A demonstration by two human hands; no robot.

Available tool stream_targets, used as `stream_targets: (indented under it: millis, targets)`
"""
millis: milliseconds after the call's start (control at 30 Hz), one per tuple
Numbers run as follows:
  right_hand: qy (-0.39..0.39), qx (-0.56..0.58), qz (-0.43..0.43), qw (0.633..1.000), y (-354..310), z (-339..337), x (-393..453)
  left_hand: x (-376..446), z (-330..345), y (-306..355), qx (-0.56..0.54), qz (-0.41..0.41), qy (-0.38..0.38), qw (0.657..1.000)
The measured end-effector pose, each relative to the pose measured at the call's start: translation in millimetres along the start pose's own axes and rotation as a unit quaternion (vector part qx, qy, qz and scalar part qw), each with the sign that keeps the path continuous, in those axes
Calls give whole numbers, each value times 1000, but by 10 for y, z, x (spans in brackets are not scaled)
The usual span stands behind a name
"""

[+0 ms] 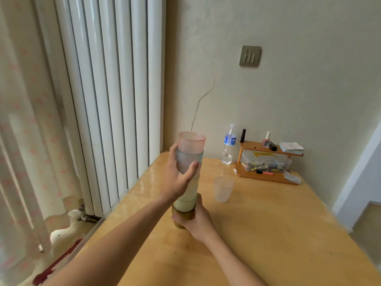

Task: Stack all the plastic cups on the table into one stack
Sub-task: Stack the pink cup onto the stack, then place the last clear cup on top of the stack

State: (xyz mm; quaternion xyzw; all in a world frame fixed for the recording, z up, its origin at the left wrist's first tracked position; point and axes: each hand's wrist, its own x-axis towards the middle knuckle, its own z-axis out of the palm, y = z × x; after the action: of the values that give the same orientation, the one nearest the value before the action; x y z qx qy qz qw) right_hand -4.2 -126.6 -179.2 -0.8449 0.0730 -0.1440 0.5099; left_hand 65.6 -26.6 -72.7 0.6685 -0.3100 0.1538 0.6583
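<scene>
A tall stack of plastic cups [189, 178] stands on the wooden table [257, 234], with a pink cup [192, 142] on top, a pale blue one under it, whitish cups below and an olive cup at the base. My left hand [179, 178] wraps the upper part of the stack around the blue cup. My right hand [195, 219] grips the olive cup at the bottom. One frosted clear cup [223, 188] stands alone, upright, to the right of the stack, apart from both hands.
At the table's far end stand a water bottle [228, 144] and a small wooden shelf [268, 162] holding a clear box, pens and small bottles. A white radiator [111, 89] runs along the left, past the table's edge.
</scene>
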Motion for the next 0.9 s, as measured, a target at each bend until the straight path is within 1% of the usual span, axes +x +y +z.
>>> stream_targets:
  millis: [67, 133, 200, 267, 300, 333, 367, 433, 467, 500, 533, 600, 700, 767, 900]
  targets:
    - [-57, -30, 10, 998, -13, -103, 33, 1, 11, -20, -4, 0, 6, 1000]
    - [-109, -94, -1, 990, -24, -253, 74, -6, -11, -61, -1, -2, 12, 1000]
    - [-117, -161, -33, 979, -55, -424, 99, -33, -23, -96, 2, -6, 17, 1000]
    - [-101, -202, -71, 972, -89, -583, 130, -65, -15, -82, 6, -3, 23, 1000]
    - [-81, -218, -90, 968, -108, -652, 145, -76, -9, -77, 5, -2, 25, 1000]
    - [-46, -237, -108, 964, -127, -719, 163, -80, -1, -78, 2, -2, 26, 1000]
    - [10, -257, -122, 959, -117, -776, 201, -80, 4, -84, 0, 0, 28, 1000]
    - [154, -283, -136, 937, -70, -872, 303, -74, 13, -105, 2, 0, 29, 1000]
    - [214, -284, -120, 927, -37, -905, 356, -73, 17, -118, 3, -2, 29, 1000]
    - [255, -276, -90, 922, 8, -935, 415, -70, 21, -136, 2, -2, 29, 1000]
    - [274, -262, -53, 924, 60, -961, 468, -68, 26, -149, 1, -1, 28, 1000]
    - [260, -229, 17, 938, 184, -990, 554, -59, 27, -173, -3, 2, 27, 1000]
    - [200, -153, 79, 965, 325, -1005, 621, -60, 30, -184, -7, 2, 24, 1000]
    - [193, -118, 94, 970, 360, -1021, 657, -67, 39, -174, -7, 2, 22, 1000]
    - [217, -122, 111, 962, 339, -1043, 676, -87, 38, -151, -10, 3, 23, 1000]
